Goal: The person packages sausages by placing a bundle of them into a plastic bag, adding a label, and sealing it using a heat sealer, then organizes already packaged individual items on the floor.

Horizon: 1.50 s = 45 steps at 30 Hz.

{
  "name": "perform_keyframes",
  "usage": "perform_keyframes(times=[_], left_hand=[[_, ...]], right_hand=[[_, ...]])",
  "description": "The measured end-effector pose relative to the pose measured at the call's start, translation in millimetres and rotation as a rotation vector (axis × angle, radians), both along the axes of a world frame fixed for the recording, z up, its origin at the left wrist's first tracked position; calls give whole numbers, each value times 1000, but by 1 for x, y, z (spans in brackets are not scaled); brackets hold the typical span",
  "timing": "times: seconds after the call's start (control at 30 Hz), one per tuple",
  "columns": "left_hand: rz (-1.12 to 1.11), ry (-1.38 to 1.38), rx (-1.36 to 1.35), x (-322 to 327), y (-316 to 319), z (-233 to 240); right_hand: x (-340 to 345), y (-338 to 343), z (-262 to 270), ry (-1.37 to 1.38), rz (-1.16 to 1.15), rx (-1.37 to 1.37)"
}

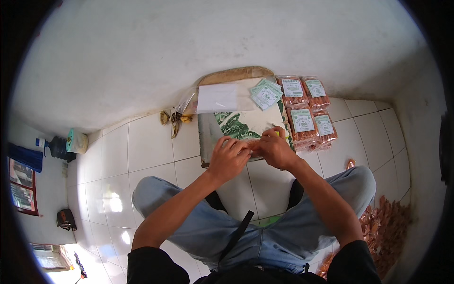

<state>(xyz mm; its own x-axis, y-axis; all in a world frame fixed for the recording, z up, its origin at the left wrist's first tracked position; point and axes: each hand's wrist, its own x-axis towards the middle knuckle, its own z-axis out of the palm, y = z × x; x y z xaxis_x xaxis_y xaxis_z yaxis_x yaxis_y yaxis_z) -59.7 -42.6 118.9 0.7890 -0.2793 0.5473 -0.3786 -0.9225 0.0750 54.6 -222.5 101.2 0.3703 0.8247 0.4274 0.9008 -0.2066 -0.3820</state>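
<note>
Over the front edge of a low table (pixel 209 142), my left hand (pixel 230 156) and my right hand (pixel 278 148) meet at a small clear plastic packet with reddish contents (pixel 253 144). The fingers of both hands pinch it from either side and hide most of it. A yellow-green object (pixel 286 134) shows just behind my right fingers, too covered to name. Beyond my hands, a clear plastic bag over a white sheet (pixel 217 97) lies at the back left of the tabletop. Several printed green-and-white labels (pixel 266 94) lie fanned at the back right.
Filled, labelled snack packs (pixel 303 122) are stacked right of the table, against the wall. Bananas (pixel 186 118) with dark peels lie left of it. A heap of small reddish packets (pixel 383 230) covers the floor at lower right, and one loose packet (pixel 350 163) lies near my right knee.
</note>
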Motion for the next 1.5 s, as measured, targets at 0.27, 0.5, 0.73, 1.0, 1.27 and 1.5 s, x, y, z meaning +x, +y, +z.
perform_keyframes(times=[0.27, 0.5, 0.73, 1.0, 1.27, 1.5], left_hand=[[-5, -18, 75, -4, 0, -3], [31, -74, 54, -3, -7, -6], [-4, -73, 102, -2, -9, -8], [-9, -93, 160, 3, -12, -14], [85, 42, 139, 6, -12, -14], [66, 199, -12, 5, -9, -14]], right_hand=[[4, 3, 6, 417, -156, -273], [8, 7, 11, 493, -183, -343], [8, 8, 12, 492, -173, -378], [2, 1, 2, 427, -150, -238], [-9, -6, 19, -205, -15, 6], [-12, -5, 2, -298, 2, 26]])
